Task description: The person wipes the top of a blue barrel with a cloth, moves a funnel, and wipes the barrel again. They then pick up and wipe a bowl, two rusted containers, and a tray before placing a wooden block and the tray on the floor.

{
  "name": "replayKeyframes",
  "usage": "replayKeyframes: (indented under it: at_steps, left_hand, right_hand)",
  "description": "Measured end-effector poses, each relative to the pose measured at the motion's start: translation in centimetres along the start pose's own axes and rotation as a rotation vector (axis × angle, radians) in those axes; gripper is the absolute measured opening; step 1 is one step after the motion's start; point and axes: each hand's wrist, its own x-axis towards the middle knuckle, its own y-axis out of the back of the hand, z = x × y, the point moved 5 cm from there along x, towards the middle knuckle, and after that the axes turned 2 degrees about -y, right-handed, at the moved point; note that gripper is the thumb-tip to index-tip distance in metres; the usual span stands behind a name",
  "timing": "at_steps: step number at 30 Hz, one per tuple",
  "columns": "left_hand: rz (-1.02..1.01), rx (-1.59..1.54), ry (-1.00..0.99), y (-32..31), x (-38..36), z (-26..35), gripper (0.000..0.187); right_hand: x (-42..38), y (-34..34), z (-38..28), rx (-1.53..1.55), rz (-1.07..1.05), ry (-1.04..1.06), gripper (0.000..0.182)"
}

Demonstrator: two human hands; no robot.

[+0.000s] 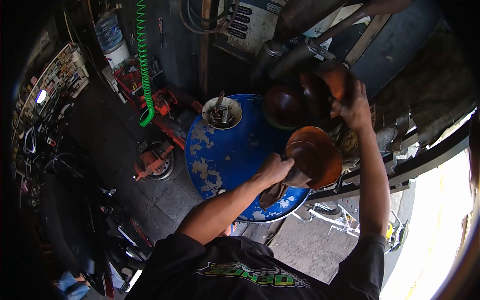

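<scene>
My left hand (274, 170) is closed on a dark rag (274, 194) at the rim of an orange-brown bowl (317, 155), near the right edge of a blue drum top (245, 150). Raised at the upper right, my right hand (356, 107) has its fingers wrapped round a reddish-brown rounded object (336, 82), blurred and partly in shadow. Between the hands and the back of the drum sits a dark red bowl (286, 106). A pale bowl (222, 114) with small metal parts and a handled tool in it rests at the drum's back left.
A green coiled hose (144, 65) hangs left of the drum. Red machinery (162, 102) and an orange part on a wheel (156, 162) stand on the floor. Metal pipes (320, 45) lean at the back right, a curved dark rail (425, 162) below. Motorcycles are at the left.
</scene>
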Motion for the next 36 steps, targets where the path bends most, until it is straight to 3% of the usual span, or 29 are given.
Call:
replayKeyframes:
  at_steps: [2,5,8,12,14,16,18,20,21,22,24,26,28,30,31,32,34,35,36]
  left_hand:
    - [0.075,-0.022,-0.006,-1.2,0.1,1.4,0.046]
    - [0.115,-0.073,-0.095,-2.9,0.9,1.4,0.043]
    - [0.025,-0.056,-0.012,-5.0,2.4,-0.9,0.047]
    - [0.180,0.004,-0.223,-5.0,2.2,-0.5,0.061]
    - [0.224,0.030,-0.262,-4.5,1.6,0.2,0.065]
    - [0.145,-0.032,-0.175,-4.2,1.3,0.4,0.066]
    - [0.066,-0.064,-0.099,-4.4,2.3,-1.1,0.067]
    - [-0.036,-0.094,-0.027,-4.6,2.5,-1.4,0.069]
    - [-0.025,-0.141,-0.064,-3.5,1.7,-0.3,0.064]
    - [-0.014,-0.190,-0.100,-3.2,1.2,0.4,0.060]
    - [0.160,-0.133,-0.289,-3.8,2.3,-1.3,0.050]
    - [-0.050,-0.236,-0.113,-2.9,1.6,-0.2,0.060]
    - [-0.136,-0.241,-0.026,-2.5,1.2,0.3,0.065]
    - [-0.112,0.023,0.052,-2.0,2.0,0.4,0.065]
    - [0.006,0.016,-0.085,-2.3,2.7,0.3,0.071]
    - [-0.010,0.022,-0.082,-2.4,3.1,1.0,0.071]
    - [-0.152,0.207,0.112,-2.4,3.8,2.1,0.075]
    - [-0.175,0.149,0.066,-2.8,4.0,2.2,0.075]
    - [-0.155,0.116,0.050,-3.3,4.5,2.0,0.062]
  right_hand:
    - [0.7,-1.7,-1.3,-0.088,-0.073,0.011,0.097]
    - [0.7,-4.8,-3.8,-0.208,-0.232,0.276,0.103]
    - [0.0,-8.7,-5.2,-0.364,-0.309,0.429,0.103]
    - [-1.8,-14.1,-4.6,-0.399,-0.326,0.594,0.112]
    - [-1.9,-14.9,-4.6,-0.407,-0.393,0.542,0.116]
    - [-1.5,-13.8,-4.8,-0.282,-0.428,0.459,0.117]
    - [-1.2,-11.2,-5.5,-0.227,-0.361,0.416,0.108]
    - [-0.9,-8.2,-4.4,0.095,-0.231,0.263,0.096]
    - [-1.5,-5.9,-4.7,0.159,-0.124,0.241,0.072]
    - [-2.5,-4.1,-4.5,0.146,-0.123,0.218,0.072]
    - [-5.6,-2.1,-2.4,0.357,-0.345,-0.214,0.049]
    - [-9.7,-0.1,-1.5,0.247,-0.409,-0.232,0.034]
    - [-13.6,0.2,0.2,0.262,-0.357,-0.200,0.030]
    - [-16.2,1.3,-0.4,0.288,-0.348,-0.337,0.027]
    - [-18.4,1.2,1.2,0.267,-0.325,-0.447,0.025]
    - [-20.8,0.9,2.3,0.417,-0.282,-0.529,0.023]
    - [-24.1,0.1,2.5,0.616,-0.267,-0.662,0.021]
    - [-25.6,-1.0,2.8,0.544,-0.331,-0.704,0.020]
    - [-27.0,-2.1,3.1,0.475,-0.392,-0.748,0.020]
